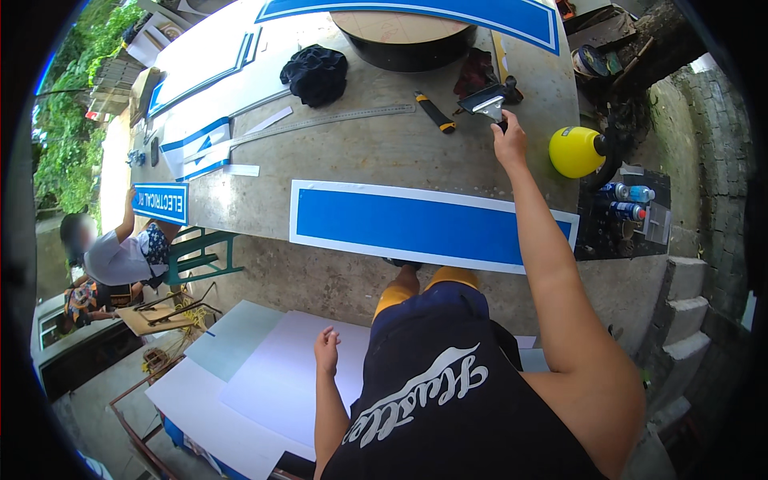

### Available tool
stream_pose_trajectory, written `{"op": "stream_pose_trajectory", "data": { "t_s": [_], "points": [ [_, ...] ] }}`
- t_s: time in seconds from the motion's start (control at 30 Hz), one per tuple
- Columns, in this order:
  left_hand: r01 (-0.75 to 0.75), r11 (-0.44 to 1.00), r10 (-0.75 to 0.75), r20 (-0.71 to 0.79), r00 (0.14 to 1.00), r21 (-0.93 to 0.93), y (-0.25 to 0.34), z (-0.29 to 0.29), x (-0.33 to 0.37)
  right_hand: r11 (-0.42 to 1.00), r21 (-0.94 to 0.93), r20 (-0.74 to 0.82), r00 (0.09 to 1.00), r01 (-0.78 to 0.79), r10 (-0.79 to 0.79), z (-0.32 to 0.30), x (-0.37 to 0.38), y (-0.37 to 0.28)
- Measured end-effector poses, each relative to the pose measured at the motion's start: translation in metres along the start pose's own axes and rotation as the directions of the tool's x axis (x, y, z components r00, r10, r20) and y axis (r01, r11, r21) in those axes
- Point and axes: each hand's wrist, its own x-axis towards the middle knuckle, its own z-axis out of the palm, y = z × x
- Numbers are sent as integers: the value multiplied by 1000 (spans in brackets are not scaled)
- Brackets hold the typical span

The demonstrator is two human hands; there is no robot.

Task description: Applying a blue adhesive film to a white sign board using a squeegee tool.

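Observation:
My right hand (510,142) reaches across the grey table, its fingers closed round the handle of a wide-bladed scraper (490,104). Beyond that blade lies a dark red cloth (474,72). A yellow and black utility knife (436,113) rests to its left. Below my right forearm, a long blue sign panel with a white border (400,220) lies along the table's near edge. My left hand (326,349) hangs low beside my body, away from the table, with loosely bent fingers and nothing visible in it.
A yellow spray bottle (574,152) stands at the right edge, with spray cans (628,210) beyond it. A black cloth (315,75), a long metal ruler (336,118) and a round board (404,32) lie farther back. Another person (120,256) sits left, holding a small blue sign (162,203).

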Motion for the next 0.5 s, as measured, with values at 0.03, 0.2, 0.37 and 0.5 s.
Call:
{"op": "stream_pose_trajectory", "data": {
  "t_s": [0.03, 0.2, 0.37, 0.5],
  "points": [
    [30, 1000, -31, -30, 999, -7, -8, 1, -15, 1000, -9, -37, 999, 20, -20, 6, 9, -3],
    [162, 985, -166, -68, 984, -63, -58, 10, -65, 997, -49, -132, 990, -52, 46, 10, 42, -25],
    [202, 976, -206, -55, 977, -77, -84, 23, -77, 1000, 6, -105, 994, 5, -4, 17, 40, -30],
    [225, 971, -231, -69, 970, -83, -92, 27, -75, 999, 46, 119, 993, -11, 5, 56, 6, -78]
  ]
}}
